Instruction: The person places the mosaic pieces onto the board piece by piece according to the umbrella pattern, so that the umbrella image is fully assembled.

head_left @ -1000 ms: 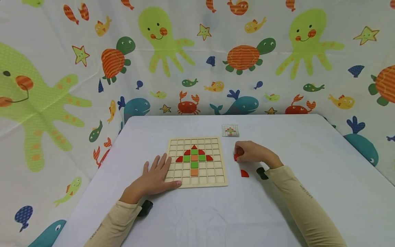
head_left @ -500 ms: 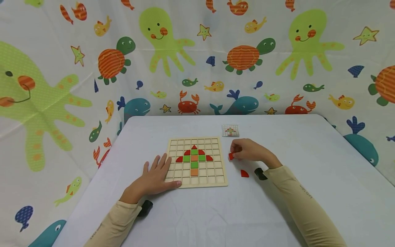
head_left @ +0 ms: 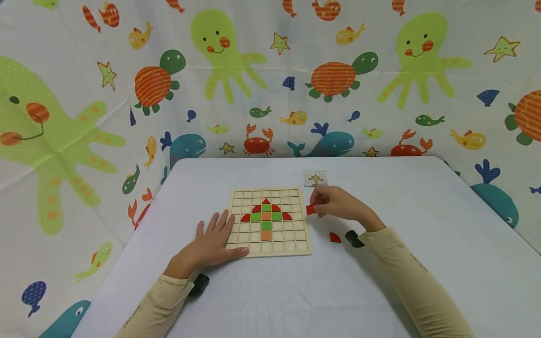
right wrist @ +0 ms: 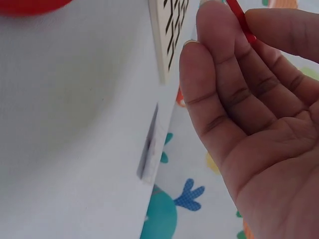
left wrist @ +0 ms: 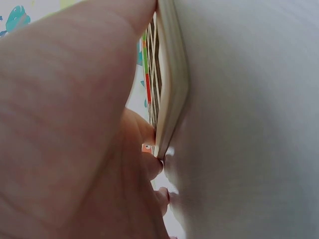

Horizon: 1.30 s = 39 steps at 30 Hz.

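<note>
A wooden grid board [head_left: 291,244] lies on the table, with red, green and orange pieces set in its cells in an arrow-like pattern. My left hand [head_left: 213,239] rests with spread fingers on the board's left edge and near corner. In the left wrist view the thumb and fingers meet the board's rim [left wrist: 174,74]. My right hand [head_left: 336,204] pinches a red piece [head_left: 310,210] between thumb and fingers, right by the board's right edge. The right wrist view shows that piece edge-on as a thin red strip [right wrist: 242,22]. Another red quarter-round piece [head_left: 335,237] lies below the right hand.
A small pattern card [head_left: 315,178] with a similar arrow picture lies behind the board, to its right. White cloth covers the table [head_left: 270,295]. Behind it hangs a curtain [head_left: 262,70] printed with sea animals. A black wrist device [head_left: 354,239] sits under the right wrist.
My right hand has moved left with the red piece, from the table beside the board up to its right edge. The left hand and the other red piece have stayed put.
</note>
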Tool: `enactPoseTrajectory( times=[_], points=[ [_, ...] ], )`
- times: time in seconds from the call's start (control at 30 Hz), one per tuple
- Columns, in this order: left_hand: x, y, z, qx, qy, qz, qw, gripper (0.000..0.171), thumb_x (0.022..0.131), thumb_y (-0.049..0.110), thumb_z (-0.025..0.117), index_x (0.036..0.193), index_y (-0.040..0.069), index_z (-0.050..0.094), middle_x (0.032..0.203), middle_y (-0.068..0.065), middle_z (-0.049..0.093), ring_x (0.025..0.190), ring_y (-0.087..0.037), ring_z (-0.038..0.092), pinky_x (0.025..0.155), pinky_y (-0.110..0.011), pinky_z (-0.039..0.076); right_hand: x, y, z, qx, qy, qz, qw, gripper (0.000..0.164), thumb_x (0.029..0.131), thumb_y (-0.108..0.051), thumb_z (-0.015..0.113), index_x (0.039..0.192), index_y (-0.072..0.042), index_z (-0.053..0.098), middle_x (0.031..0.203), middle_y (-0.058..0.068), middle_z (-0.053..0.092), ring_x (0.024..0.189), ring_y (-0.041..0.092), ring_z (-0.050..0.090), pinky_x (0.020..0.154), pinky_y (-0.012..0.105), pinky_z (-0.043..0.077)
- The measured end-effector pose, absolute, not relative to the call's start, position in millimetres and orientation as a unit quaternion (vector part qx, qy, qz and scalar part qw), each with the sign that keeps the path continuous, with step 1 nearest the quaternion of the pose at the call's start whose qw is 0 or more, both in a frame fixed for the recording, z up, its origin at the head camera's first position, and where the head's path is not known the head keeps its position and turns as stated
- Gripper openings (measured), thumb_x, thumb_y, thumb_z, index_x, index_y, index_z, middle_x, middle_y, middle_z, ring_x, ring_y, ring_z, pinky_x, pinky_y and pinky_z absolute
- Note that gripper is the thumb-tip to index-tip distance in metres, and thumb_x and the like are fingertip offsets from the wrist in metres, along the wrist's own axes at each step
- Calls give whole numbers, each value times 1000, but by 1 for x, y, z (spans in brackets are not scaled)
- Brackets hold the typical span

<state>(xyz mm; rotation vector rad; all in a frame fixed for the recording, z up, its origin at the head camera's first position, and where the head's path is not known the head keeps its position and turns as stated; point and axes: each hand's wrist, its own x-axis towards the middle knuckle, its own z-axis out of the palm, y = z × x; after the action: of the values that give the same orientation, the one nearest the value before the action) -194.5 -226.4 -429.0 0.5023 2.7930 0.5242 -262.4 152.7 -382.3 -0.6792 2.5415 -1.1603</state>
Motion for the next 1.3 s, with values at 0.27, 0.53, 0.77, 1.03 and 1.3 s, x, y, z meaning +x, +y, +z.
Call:
enactPoseTrajectory(
  times=[0.27,0.53,0.77,1.03,1.3],
  points=[
    [-194,-226,-427,174,959,181,128,113,94,66,69,167,-6,21,175,-29,10,160,-53,2,118,-77,-2,-255,140,-377,-240,866,-419,134,9,102,-4,69,111,-3,67,98,6,73,83,24,69,83,37,58],
    [-194,-227,-428,173,960,175,130,115,94,68,68,168,-5,20,176,-28,9,160,-52,1,119,-76,-2,-250,130,-379,-254,858,-426,135,8,103,-5,70,111,-3,70,100,4,73,83,24,69,85,42,60],
    [-195,-227,-428,174,961,172,131,115,94,69,67,168,-5,20,176,-27,9,160,-52,1,119,-76,-2,-248,123,-381,-270,853,-424,138,10,103,-2,69,113,0,69,98,6,73,83,24,70,85,46,61],
    [-196,-229,-428,181,959,170,133,114,95,70,66,168,-5,20,176,-26,8,160,-51,1,120,-75,-2,-245,117,-383,-283,853,-417,134,9,102,-2,70,111,-4,70,95,5,73,81,24,70,83,38,60],
    [-196,-231,-427,186,959,167,133,113,95,69,66,168,-5,21,176,-26,9,160,-51,3,120,-76,0,-239,106,-385,-291,859,-401,131,9,101,-3,70,110,-5,72,94,0,72,81,23,69,80,33,59]
  ],
)
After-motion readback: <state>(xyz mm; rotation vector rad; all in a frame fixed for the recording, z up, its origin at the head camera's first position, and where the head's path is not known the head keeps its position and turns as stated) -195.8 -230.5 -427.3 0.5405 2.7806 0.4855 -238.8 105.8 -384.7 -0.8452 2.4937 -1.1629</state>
